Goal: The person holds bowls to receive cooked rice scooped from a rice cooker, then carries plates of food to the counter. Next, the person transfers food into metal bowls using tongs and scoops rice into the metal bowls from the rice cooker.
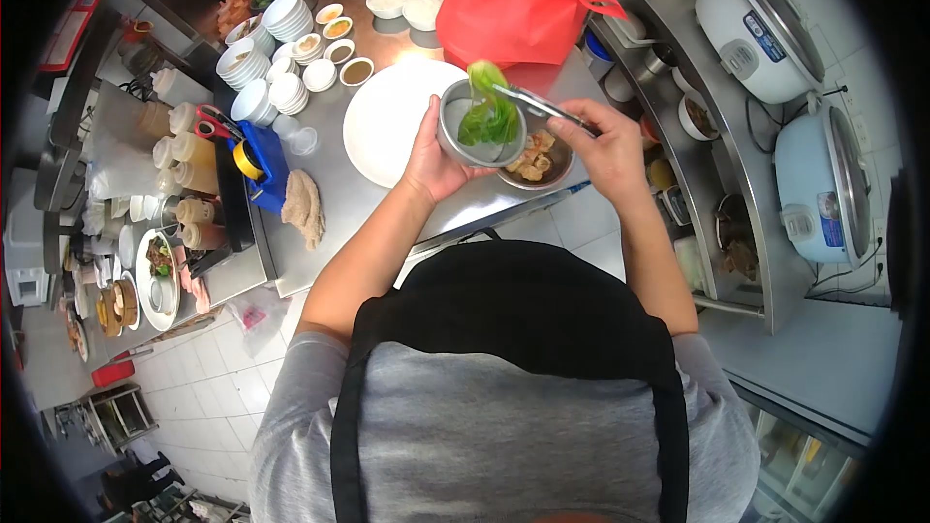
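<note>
My left hand (433, 157) is wrapped round the side of a metal bowl (450, 126), tilted toward me above the counter. Leafy greens (489, 124) hang at the bowl's mouth, their upper end in the tips of metal tongs (547, 107). The tongs' handle is in my right hand (605, 140). Behind the metal bowl lies a large white plate (387, 126) with a bare surface. Below and right of my hands, a second bowl (557, 174) contains pale brown food pieces (533, 157), partly hidden by the first bowl.
A red bag (513, 5) stands behind the plate. Stacked white bowls (288, 15), sauce dishes (357, 72) and rice bowls (423, 12) are at the back. A blue holder (266, 169) with scissors and a cloth (303, 208) lie left; rice cookers (760, 29) sit on the right shelf.
</note>
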A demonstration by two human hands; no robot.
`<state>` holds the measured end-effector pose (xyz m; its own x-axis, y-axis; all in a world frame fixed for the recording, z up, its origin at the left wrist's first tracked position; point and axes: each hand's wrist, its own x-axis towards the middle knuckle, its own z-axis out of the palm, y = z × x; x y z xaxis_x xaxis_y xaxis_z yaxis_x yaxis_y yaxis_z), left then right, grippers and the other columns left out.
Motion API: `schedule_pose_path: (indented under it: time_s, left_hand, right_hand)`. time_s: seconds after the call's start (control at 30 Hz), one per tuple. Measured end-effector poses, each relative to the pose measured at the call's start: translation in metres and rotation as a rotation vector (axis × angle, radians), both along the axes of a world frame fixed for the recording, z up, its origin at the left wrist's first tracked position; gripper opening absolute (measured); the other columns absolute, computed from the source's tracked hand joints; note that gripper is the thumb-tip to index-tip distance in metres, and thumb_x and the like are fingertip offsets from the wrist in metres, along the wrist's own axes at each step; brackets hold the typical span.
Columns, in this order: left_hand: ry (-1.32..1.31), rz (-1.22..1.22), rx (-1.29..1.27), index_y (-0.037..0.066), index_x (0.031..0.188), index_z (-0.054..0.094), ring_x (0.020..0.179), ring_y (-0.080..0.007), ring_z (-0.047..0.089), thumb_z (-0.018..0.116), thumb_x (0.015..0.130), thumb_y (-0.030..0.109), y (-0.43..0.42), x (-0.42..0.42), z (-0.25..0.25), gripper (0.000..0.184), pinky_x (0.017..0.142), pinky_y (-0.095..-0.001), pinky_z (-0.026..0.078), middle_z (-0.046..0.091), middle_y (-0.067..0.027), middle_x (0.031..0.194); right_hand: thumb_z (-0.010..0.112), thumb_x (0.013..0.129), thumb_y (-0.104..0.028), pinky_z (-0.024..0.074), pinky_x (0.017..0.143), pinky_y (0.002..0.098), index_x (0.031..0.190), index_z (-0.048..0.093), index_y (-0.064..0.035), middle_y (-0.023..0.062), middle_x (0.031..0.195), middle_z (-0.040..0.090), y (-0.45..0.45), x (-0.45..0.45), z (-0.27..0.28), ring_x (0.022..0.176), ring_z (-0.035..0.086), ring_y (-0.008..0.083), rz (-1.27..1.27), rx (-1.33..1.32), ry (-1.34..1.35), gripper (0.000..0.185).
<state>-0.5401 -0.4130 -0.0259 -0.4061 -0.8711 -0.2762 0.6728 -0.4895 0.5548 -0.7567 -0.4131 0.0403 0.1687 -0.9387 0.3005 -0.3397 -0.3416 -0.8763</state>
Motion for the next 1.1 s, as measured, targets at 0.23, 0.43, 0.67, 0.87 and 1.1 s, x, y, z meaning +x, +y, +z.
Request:
schedule_pose_path:
  time_s: [0.23, 0.43, 0.67, 0.87, 1.1]
  left_hand:
    - [0.154, 0.017, 0.119, 0.017, 0.134, 0.039, 0.113, -0.0345, 0.048, 0.032, 0.081, 0.075, 0.015, 0.012, -0.025, 0.079, 0.083, -0.0487, 0.046, 0.044, -0.0132, 0.132]
    - [0.260, 0.151, 0.193, 0.015, 0.136, 0.036, 0.114, -0.0379, 0.047, 0.034, 0.081, 0.073, 0.026, 0.035, -0.061, 0.080, 0.090, -0.0489, 0.043, 0.041, -0.0178, 0.133]
    - [0.137, 0.204, 0.201, 0.018, 0.136, 0.036, 0.123, -0.0309, 0.040, 0.031, 0.083, 0.072, 0.036, 0.050, -0.045, 0.075, 0.095, -0.0517, 0.037, 0.039, -0.0103, 0.137]
    - [0.164, 0.178, 0.175, 0.018, 0.137, 0.036, 0.124, -0.0330, 0.040, 0.035, 0.084, 0.068, 0.033, 0.043, -0.051, 0.073, 0.096, -0.0536, 0.037, 0.039, -0.0115, 0.138]
    - [0.176, 0.158, 0.156, 0.018, 0.135, 0.039, 0.122, -0.0313, 0.043, 0.033, 0.085, 0.067, 0.031, 0.031, -0.045, 0.070, 0.094, -0.0524, 0.040, 0.041, -0.0101, 0.137]
  right_hand:
    - [0.068, 0.075, -0.026, 0.0481, 0.066, 0.0360, 0.093, 0.068, -0.0101, 0.0099, 0.087, 0.065, -0.023, 0.044, 0.005, 0.079, 0.062, 0.0301, 0.185, -0.234, 0.850, 0.024]
    - [0.071, 0.072, -0.033, 0.0486, 0.068, 0.0359, 0.089, 0.069, -0.0082, 0.0116, 0.085, 0.066, -0.044, 0.017, 0.030, 0.079, 0.063, 0.0286, 0.101, -0.076, 0.818, 0.030]
    - [0.072, 0.071, -0.041, 0.0504, 0.073, 0.0371, 0.087, 0.072, -0.0160, 0.0071, 0.086, 0.068, -0.073, -0.005, -0.071, 0.082, 0.065, 0.0257, -0.009, 0.372, 1.013, 0.030]
    - [0.070, 0.073, -0.038, 0.0488, 0.068, 0.0368, 0.085, 0.070, -0.0121, 0.0071, 0.081, 0.068, -0.062, -0.018, -0.064, 0.078, 0.065, 0.0270, -0.084, 0.303, 0.818, 0.029]
    - [0.072, 0.074, -0.030, 0.0450, 0.061, 0.0293, 0.087, 0.068, -0.0027, 0.0106, 0.070, 0.064, -0.042, 0.004, -0.024, 0.065, 0.060, 0.0160, 0.200, 0.246, 0.381, 0.031]
